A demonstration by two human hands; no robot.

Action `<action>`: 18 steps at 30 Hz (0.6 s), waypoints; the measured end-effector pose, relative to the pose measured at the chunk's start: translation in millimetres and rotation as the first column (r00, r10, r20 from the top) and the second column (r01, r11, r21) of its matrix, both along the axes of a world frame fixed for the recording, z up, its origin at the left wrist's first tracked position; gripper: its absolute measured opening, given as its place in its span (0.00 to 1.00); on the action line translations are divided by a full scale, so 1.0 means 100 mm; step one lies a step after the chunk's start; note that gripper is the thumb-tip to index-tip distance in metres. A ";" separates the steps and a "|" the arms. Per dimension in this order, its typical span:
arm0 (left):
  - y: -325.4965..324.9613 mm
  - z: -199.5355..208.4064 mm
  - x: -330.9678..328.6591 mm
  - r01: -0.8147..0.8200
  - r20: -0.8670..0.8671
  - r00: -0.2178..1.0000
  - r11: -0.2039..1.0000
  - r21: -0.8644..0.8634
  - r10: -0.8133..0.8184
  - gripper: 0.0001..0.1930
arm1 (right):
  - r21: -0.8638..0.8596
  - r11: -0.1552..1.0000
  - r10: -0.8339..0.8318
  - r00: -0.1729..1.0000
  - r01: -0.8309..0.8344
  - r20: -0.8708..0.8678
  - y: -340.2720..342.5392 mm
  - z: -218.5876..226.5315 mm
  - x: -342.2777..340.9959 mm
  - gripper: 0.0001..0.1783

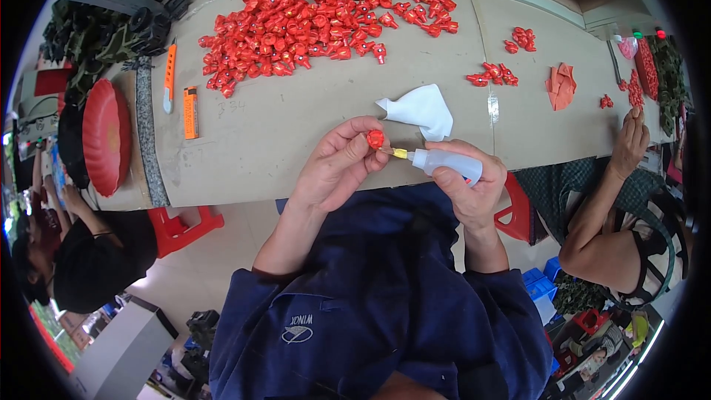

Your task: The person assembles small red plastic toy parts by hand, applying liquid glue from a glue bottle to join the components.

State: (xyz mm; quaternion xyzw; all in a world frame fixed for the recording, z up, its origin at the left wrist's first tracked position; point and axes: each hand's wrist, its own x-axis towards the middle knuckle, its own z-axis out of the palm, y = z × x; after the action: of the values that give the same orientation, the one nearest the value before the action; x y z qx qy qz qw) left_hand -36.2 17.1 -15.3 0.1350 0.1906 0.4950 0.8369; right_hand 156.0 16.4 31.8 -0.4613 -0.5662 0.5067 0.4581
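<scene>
Between the thumb and fingers of my left hand (331, 167) is a small red plastic part (375, 138), held above the front of the table. My right hand (474, 191) is wrapped round a translucent white squeeze bottle (449, 164) lying nearly level. Its narrow nozzle (401, 153), with yellow wrapped about it, points left and reaches the red part; whether the tip touches cannot be made out. A crumpled white cloth (424, 108) lies just beyond both hands. Farther back, a large heap of similar red parts (304, 26) covers the table.
An orange utility knife (170, 78), an orange-labelled box (191, 112) and a red fluted tray (108, 138) are to the left. Small red clusters (495, 75) and a red crumpled scrap (561, 87) lie right. A co-worker's hand (632, 141) is at the right edge, another person sits left.
</scene>
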 end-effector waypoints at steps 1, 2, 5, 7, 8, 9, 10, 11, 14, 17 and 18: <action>0.00 0.01 0.00 -0.008 0.004 1.000 1.000 -0.007 0.008 0.11 | 0.002 1.000 -0.001 1.000 0.001 0.003 0.00 0.00 0.00 0.14; 0.00 0.01 0.01 -0.015 0.008 1.000 1.000 -0.014 0.015 0.11 | 0.002 1.000 -0.001 1.000 0.001 0.003 0.00 0.00 0.01 0.14; 0.01 0.01 0.00 -0.013 0.007 1.000 1.000 -0.010 0.013 0.11 | -0.009 1.000 -0.007 1.000 0.007 0.010 0.00 0.01 0.02 0.14; 0.01 0.02 0.00 -0.016 0.004 1.000 1.000 -0.018 0.016 0.11 | -0.022 1.000 -0.005 1.000 0.005 0.008 0.00 0.00 0.03 0.14; 0.01 0.02 0.00 -0.020 0.002 1.000 0.999 -0.026 0.021 0.11 | -0.022 1.000 -0.005 1.000 0.005 0.007 0.00 0.01 0.03 0.14; 0.01 0.02 0.00 -0.020 0.001 1.000 0.999 -0.025 0.020 0.11 | -0.032 0.999 -0.009 1.000 0.009 0.004 0.00 0.01 0.03 0.14; 0.01 0.02 0.00 -0.022 -0.003 1.000 0.999 -0.028 0.022 0.11 | -0.042 0.999 -0.014 1.000 0.014 0.001 -0.01 0.02 0.03 0.14; 0.01 0.02 0.00 -0.025 -0.007 1.000 0.999 -0.030 0.025 0.11 | -0.042 0.999 -0.014 1.000 0.014 0.001 0.00 0.02 0.03 0.14; 0.01 0.02 0.00 -0.023 -0.011 1.000 0.999 -0.033 0.023 0.11 | -0.026 1.000 -0.012 1.000 0.012 0.007 0.00 0.02 0.04 0.14; 0.01 0.02 0.01 -0.031 -0.023 0.999 0.999 -0.031 0.030 0.11 | -0.027 1.000 -0.013 1.000 0.014 0.008 0.00 0.02 0.04 0.14; 0.01 0.03 0.01 -0.031 -0.023 0.999 0.999 -0.031 0.030 0.11 | -0.023 1.000 -0.009 1.000 0.009 0.010 0.00 0.02 0.04 0.14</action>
State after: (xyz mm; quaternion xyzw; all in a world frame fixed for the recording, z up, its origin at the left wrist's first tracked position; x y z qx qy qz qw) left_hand -35.0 18.3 -12.7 0.1245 0.2097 0.5031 0.8291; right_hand 160.0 16.2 33.5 -0.4717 -0.5605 0.5088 0.4521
